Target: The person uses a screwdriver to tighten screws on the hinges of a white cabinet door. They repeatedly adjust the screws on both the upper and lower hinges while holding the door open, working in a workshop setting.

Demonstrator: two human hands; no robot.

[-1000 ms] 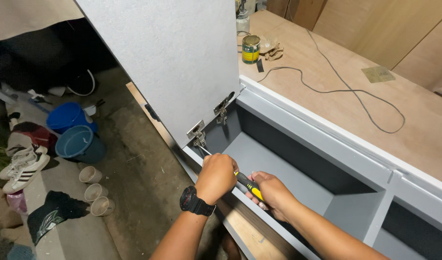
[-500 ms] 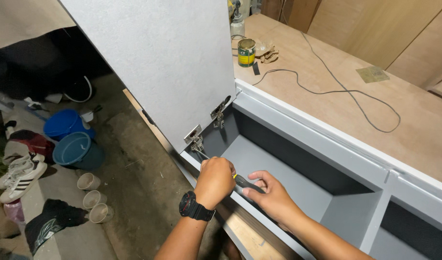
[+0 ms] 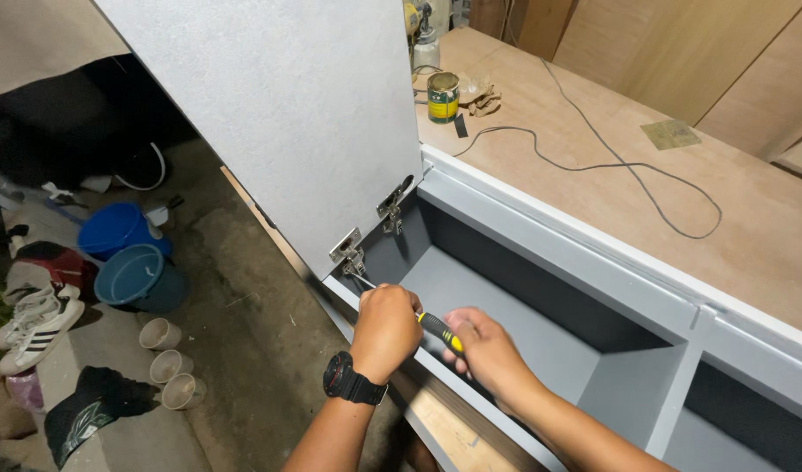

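At cabinet edge [image 3: 506,218] | both hands' grip closed on screwdriver [image 3: 438,330] | compartment open.

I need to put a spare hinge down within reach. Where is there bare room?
The wooden top is bare between the cable loop and the cabinet's front rail. It is crowded by the tin can, and both hands fill the lower hinge corner.

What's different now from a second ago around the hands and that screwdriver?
Little: the right hand has slid back along the screwdriver, baring its yellow-and-black handle. The left hand stays over the shaft, tip at the lower hinge. The door stays open.
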